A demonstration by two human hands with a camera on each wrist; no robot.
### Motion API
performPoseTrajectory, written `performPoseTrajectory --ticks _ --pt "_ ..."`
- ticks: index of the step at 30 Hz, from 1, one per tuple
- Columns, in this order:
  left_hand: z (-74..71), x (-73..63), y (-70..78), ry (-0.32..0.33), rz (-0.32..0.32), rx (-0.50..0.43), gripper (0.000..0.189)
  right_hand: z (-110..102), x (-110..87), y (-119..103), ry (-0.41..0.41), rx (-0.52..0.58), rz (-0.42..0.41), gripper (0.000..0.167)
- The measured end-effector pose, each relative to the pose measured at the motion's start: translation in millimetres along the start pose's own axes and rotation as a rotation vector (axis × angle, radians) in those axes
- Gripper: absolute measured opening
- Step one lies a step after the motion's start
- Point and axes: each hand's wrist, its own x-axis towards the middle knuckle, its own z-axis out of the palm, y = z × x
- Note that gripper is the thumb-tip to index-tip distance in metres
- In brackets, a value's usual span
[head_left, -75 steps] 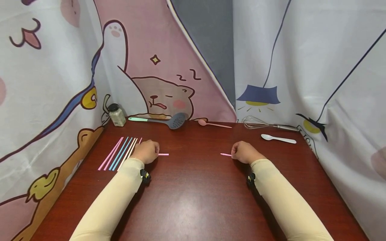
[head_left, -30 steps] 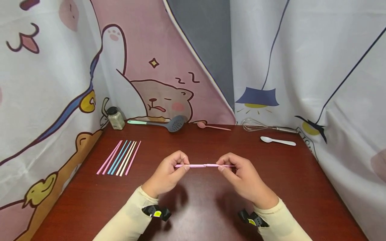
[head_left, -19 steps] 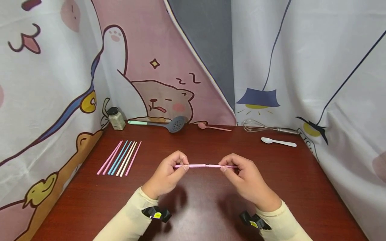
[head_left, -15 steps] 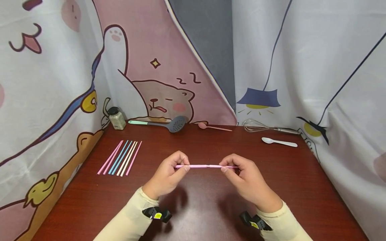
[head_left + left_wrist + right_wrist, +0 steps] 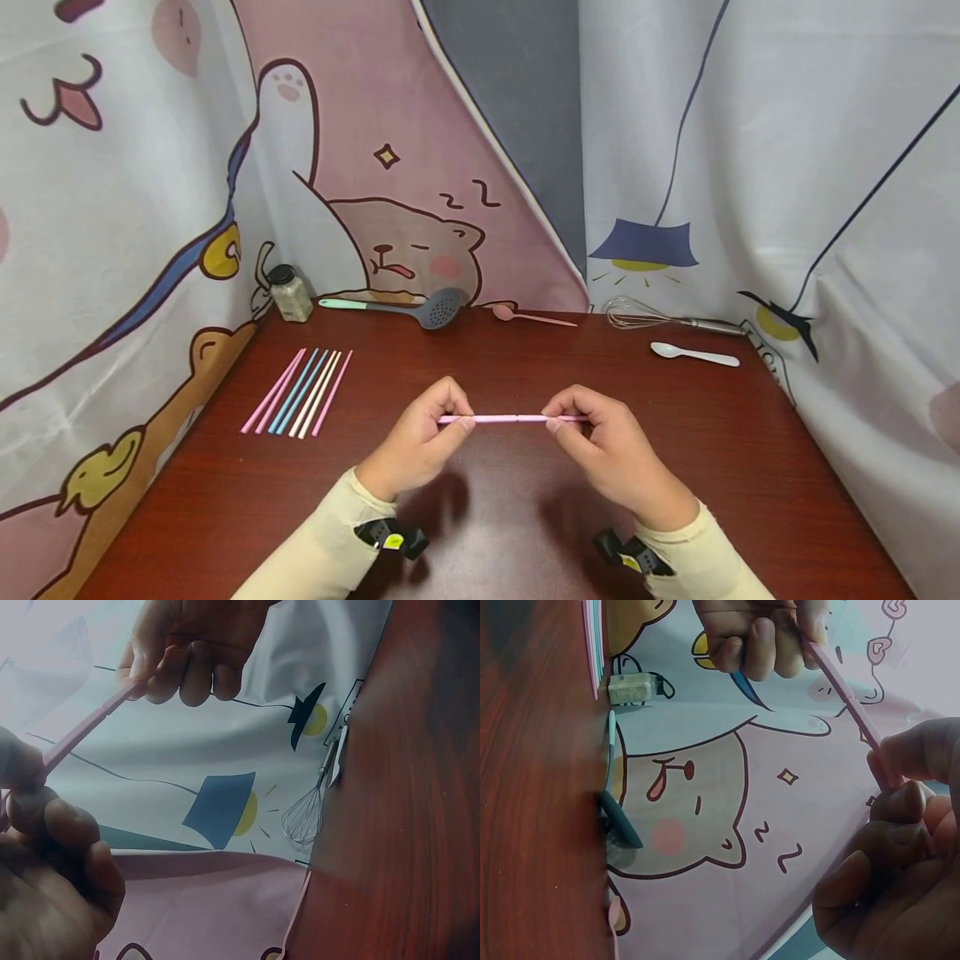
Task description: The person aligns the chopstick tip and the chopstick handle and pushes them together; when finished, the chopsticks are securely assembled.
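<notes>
Above the middle of the table, my left hand [image 5: 412,446] pinches a pink chopstick piece [image 5: 493,418] between thumb and forefinger. My right hand [image 5: 618,454] pinches a second, similar pink chopstick piece [image 5: 532,418] the same way. The two pieces lie level in one straight line, end to end, with a thin seam showing between the hands. Both wrist views show that joint too, between the left piece [image 5: 71,742] and the right piece [image 5: 864,724]. The outer ends pass behind the fingers. At the left lie several pink, blue and white chopsticks [image 5: 321,398], side by side.
Along the back edge stand or lie a black-capped jar [image 5: 291,296], a slotted skimmer [image 5: 437,310], a small pink spoon [image 5: 504,312] and a wire whisk [image 5: 637,314]. A white spoon [image 5: 693,354] lies at the back right. Printed cloth [image 5: 517,92] surrounds the brown table [image 5: 480,517].
Both hands came inward and nearer from far apart, each bringing a pink piece. The pieces' ends, first overlapping and offset, now line up; the hands dipped slightly in the last half second.
</notes>
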Motion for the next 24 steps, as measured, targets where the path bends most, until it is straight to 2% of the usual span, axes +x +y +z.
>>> performPoseTrajectory --ticks 11,21,24 --pt "5.4 -2.1 1.4 -0.037 -0.006 -0.043 0.016 2.2 -1.1 -0.9 -0.011 0.048 -0.029 0.024" --pt "8.3 -0.8 -4.1 -0.077 0.109 -0.104 0.022 3.2 -2.3 -2.8 -0.01 0.037 -0.044 0.021" --pt "8.1 -0.3 -4.5 -0.085 0.123 -0.106 0.024 3.5 -2.3 -2.9 -0.015 0.033 -0.052 0.021"
